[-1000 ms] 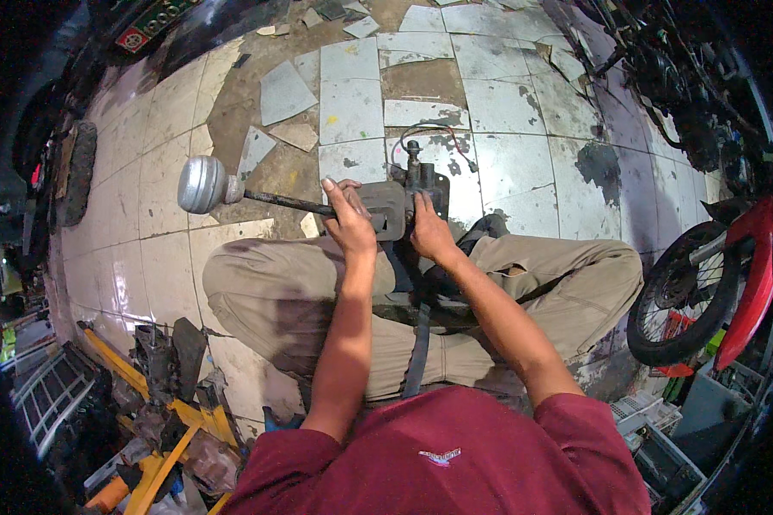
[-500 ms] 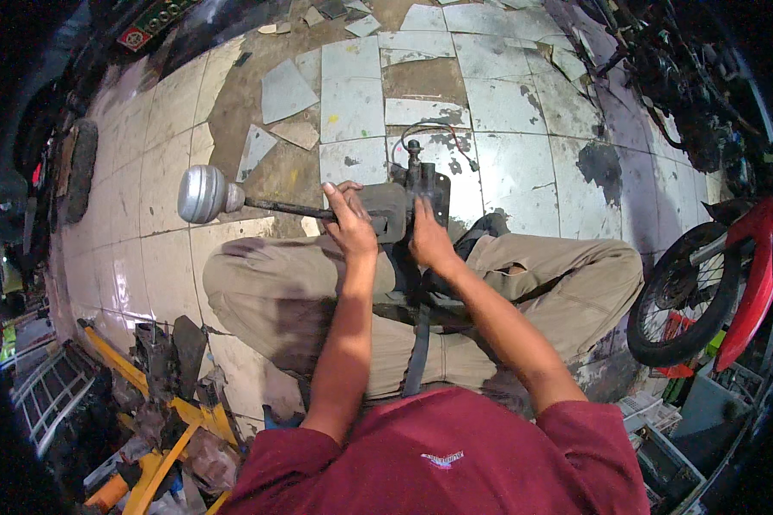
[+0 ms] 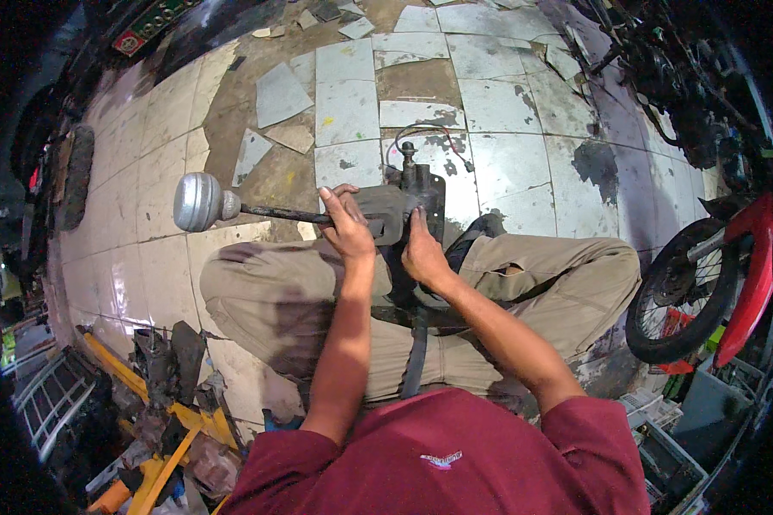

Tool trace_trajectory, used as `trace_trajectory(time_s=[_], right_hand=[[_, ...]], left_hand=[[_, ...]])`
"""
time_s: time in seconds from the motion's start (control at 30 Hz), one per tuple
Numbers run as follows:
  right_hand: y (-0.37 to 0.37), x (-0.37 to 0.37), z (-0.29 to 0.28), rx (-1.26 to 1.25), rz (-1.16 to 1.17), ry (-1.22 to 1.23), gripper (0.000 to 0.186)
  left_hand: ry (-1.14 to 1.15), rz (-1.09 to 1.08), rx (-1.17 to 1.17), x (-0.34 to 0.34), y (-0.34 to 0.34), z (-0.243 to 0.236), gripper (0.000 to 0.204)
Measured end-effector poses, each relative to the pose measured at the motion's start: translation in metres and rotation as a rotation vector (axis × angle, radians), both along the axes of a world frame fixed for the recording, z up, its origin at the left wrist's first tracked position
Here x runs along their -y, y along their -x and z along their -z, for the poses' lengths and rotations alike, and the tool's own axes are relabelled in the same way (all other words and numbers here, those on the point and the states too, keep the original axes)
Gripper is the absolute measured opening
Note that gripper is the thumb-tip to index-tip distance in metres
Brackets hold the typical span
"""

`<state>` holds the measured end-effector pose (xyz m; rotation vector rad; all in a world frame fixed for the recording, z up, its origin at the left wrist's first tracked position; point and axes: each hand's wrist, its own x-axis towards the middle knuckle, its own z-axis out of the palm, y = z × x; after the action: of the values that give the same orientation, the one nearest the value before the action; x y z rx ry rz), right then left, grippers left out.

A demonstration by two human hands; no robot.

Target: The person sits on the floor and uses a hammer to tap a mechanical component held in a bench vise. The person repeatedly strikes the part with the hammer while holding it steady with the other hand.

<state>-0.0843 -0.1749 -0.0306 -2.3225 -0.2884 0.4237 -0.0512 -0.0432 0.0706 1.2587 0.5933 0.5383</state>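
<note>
A dark metal assembly (image 3: 423, 193) with a grey plate (image 3: 378, 198), an upright fitting and a looped thin cable sits over my lap. From it a black rod (image 3: 278, 211) reaches left to a rounded silver metal head (image 3: 197, 201). My left hand (image 3: 347, 225) is closed on the plate and rod, thumb up, fingers partly hidden behind them. My right hand (image 3: 423, 250) is closed at the right edge of the plate, its fingertips on the dark body.
A tiled floor (image 3: 506, 168) with broken pieces lies ahead. At right are a wheel (image 3: 640, 312) with red fender (image 3: 745, 257), dark motorcycle parts (image 3: 680, 103) and crates (image 3: 673, 454). At lower left lie yellow bars (image 3: 170, 459) and scrap parts. A tyre (image 3: 77, 176) is at left.
The assembly and its silver head have shifted slightly down and left in the picture. My right hand has moved slightly lower, its fingers still on the body.
</note>
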Motion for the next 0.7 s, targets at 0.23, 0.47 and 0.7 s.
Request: trace_trajectory(time_s=[0.23,0.47,0.7], right_hand=[[-0.008,-0.001,-0.013,-0.065,0.019,-0.031,0.07],[-0.02,0.0,0.006,-0.031,-0.002,0.031,0.077],[-0.025,0.003,0.007,-0.055,0.0,0.034,0.075]], left_hand=[[0.0,-0.005,-0.047,-0.001,0.002,0.001,0.052],[-0.047,0.008,-0.115,-0.001,0.002,-0.001,0.058],[-0.01,-0.006,-0.054,0.002,0.001,-0.004,0.054]])
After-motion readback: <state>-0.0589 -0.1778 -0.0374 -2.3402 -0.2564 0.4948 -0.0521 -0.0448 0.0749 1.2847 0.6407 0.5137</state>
